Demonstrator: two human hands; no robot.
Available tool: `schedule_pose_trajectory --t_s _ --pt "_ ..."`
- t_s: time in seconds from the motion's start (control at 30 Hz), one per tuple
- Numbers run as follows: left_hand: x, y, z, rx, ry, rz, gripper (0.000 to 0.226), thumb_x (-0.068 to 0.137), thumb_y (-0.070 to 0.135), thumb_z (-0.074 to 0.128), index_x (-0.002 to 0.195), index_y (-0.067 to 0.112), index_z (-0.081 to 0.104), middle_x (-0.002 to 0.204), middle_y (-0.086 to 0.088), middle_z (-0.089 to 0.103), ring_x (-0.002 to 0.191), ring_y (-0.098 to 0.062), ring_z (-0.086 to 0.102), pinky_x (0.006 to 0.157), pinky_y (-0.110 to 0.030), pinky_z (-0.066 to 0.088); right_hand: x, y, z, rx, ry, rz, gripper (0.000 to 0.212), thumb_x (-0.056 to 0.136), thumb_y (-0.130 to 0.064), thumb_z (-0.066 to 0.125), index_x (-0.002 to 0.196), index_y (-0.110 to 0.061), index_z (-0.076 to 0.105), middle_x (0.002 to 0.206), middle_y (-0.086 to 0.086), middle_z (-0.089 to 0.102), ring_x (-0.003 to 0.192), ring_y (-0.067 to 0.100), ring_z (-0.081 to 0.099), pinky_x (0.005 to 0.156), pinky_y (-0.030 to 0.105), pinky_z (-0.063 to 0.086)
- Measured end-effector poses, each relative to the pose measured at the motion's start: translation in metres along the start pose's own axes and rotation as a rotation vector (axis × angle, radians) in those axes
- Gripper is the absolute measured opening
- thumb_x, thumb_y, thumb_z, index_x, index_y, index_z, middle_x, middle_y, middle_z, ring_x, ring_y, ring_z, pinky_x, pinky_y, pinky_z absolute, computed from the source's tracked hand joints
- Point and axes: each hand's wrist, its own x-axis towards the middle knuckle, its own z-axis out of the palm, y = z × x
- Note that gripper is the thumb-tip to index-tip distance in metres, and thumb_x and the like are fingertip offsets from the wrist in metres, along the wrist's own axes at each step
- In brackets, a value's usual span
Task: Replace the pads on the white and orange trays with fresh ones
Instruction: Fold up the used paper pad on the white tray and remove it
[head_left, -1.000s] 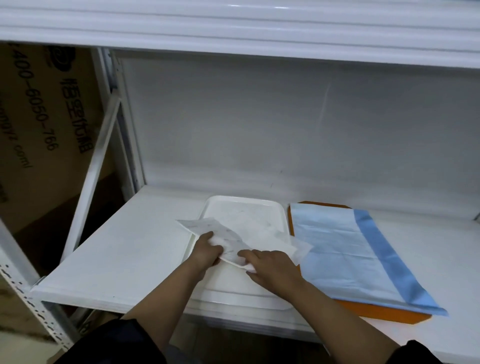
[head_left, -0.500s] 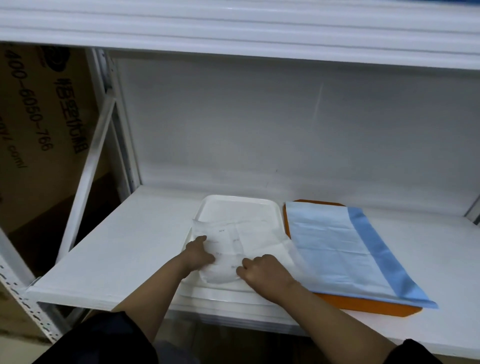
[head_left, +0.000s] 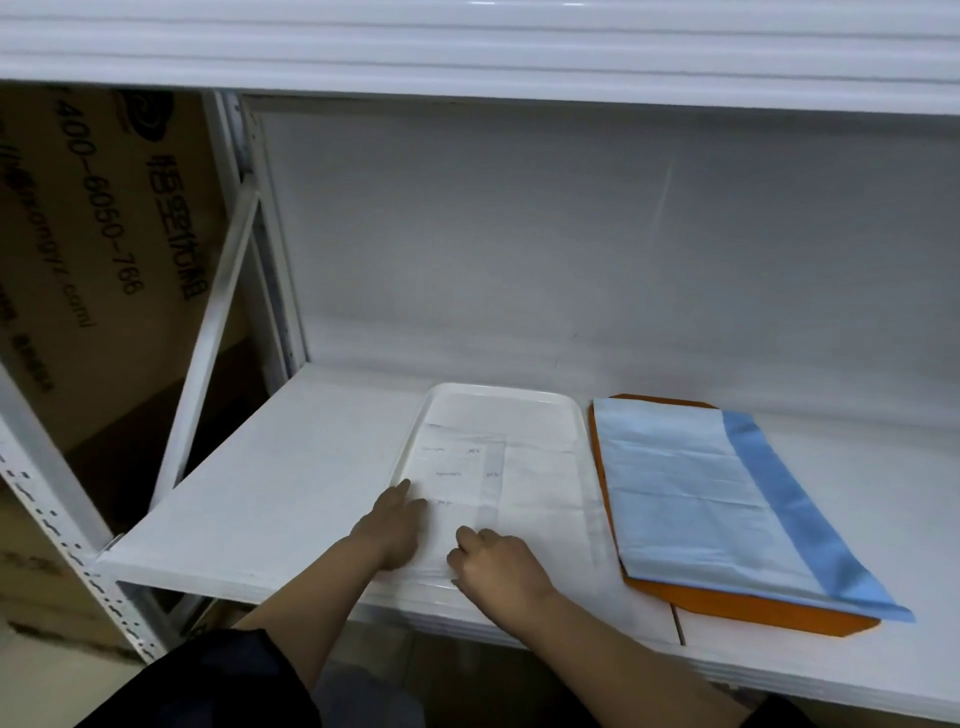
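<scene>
A white tray (head_left: 498, 397) sits on the shelf with a white pad (head_left: 524, 483) spread flat inside it. My left hand (head_left: 392, 525) presses on the pad's near left part with fingers laid forward. My right hand (head_left: 496, 564) rests on the pad's near edge with its fingers curled down; whether it pinches the pad is unclear. To the right lies an orange tray (head_left: 753, 608) covered by a light blue pad (head_left: 691, 488) with a darker blue strip along its right side.
The trays lie on a white shelf board (head_left: 291, 478) under another shelf (head_left: 467, 47). A white rack upright and diagonal brace (head_left: 218, 306) stand at the left, with a printed cardboard box (head_left: 93, 234) behind them.
The white pad was bunched and lifted in both hands; now it lies unfolded and flat in the white tray. Both hands have moved toward its near edge.
</scene>
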Motion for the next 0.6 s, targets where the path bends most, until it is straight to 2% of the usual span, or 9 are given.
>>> schedule_pose_trajectory --t_s 0.03,0.07,0.1,0.17,0.23,0.37,0.47,0.6 --pt "-0.002 0.000 0.001 0.032 -0.012 0.005 0.056 0.100 0.014 0.031 0.152 0.020 0.011 0.160 -0.003 -0.010 0.147 -0.021 -0.007 0.118 -0.038 0.014 -0.002 0.003 0.003 0.051 0.024 -0.018 0.030 0.063 -0.045 0.081 0.075 -0.021 0.071 0.078 0.000 0.061 0.063 0.016 0.059 0.045 0.022 0.034" --pt "-0.002 0.000 0.002 0.061 -0.028 0.015 0.056 0.100 0.016 0.030 0.152 0.021 0.009 0.160 -0.002 -0.009 0.147 -0.021 -0.007 0.118 -0.039 0.014 -0.003 0.006 0.003 0.135 0.004 -0.027 0.036 0.080 -0.049 0.065 0.098 -0.017 0.070 0.097 0.005 0.062 0.083 0.022 0.060 0.060 0.029 0.044" --pt "-0.003 0.001 0.003 0.081 -0.046 0.027 0.057 0.100 0.019 0.030 0.152 0.021 0.008 0.160 -0.002 -0.006 0.147 -0.022 -0.005 0.117 -0.040 0.014 -0.005 0.009 0.004 0.231 -0.037 -0.004 0.048 0.090 -0.053 0.048 0.117 -0.015 0.063 0.115 0.008 0.058 0.101 0.025 0.055 0.077 0.036 0.045" --pt "-0.003 0.006 0.005 0.116 -0.067 0.061 0.057 0.100 0.026 0.030 0.152 0.022 0.008 0.160 -0.003 0.003 0.147 -0.023 0.003 0.117 -0.040 0.017 -0.011 0.013 -0.003 0.353 -0.168 0.036 0.076 0.086 -0.071 0.021 0.132 -0.019 0.051 0.132 0.005 0.049 0.116 0.024 0.046 0.094 0.039 0.038" --pt "-0.003 0.013 0.005 0.134 -0.090 0.084 0.056 0.099 0.030 0.029 0.151 0.020 0.012 0.159 -0.005 0.012 0.146 -0.023 0.012 0.116 -0.040 0.020 -0.015 0.019 -0.007 0.379 -0.206 0.076 0.089 0.080 -0.077 0.007 0.132 -0.021 0.051 0.134 0.003 0.050 0.116 0.024 0.047 0.096 0.039 0.036" --pt "-0.004 0.034 0.004 0.136 -0.131 0.119 0.055 0.099 0.034 0.028 0.151 0.021 0.014 0.157 -0.005 0.019 0.144 -0.024 0.019 0.115 -0.042 0.021 -0.022 0.040 -0.006 0.385 -0.276 0.215 0.053 0.098 -0.051 0.026 0.128 -0.019 0.055 0.133 0.005 0.053 0.114 0.024 0.050 0.095 0.038 0.037" --pt "-0.003 0.048 0.003 0.127 -0.115 0.132 0.057 0.098 0.035 0.031 0.151 0.022 0.015 0.158 -0.004 0.018 0.145 -0.023 0.016 0.116 -0.042 0.020 -0.029 0.061 -0.008 0.316 -0.356 0.303 0.047 0.100 -0.043 0.028 0.133 -0.019 0.051 0.139 0.007 0.046 0.120 0.027 0.046 0.097 0.040 0.035" --pt "-0.005 0.074 0.003 0.133 -0.116 0.155 0.062 0.098 0.039 0.035 0.152 0.022 0.011 0.158 -0.004 0.015 0.145 -0.023 0.015 0.116 -0.041 0.018 -0.045 0.088 -0.007 0.287 -0.331 0.457 0.048 0.099 -0.039 0.036 0.143 -0.021 0.037 0.151 0.004 0.031 0.135 0.024 0.031 0.107 0.038 0.025"
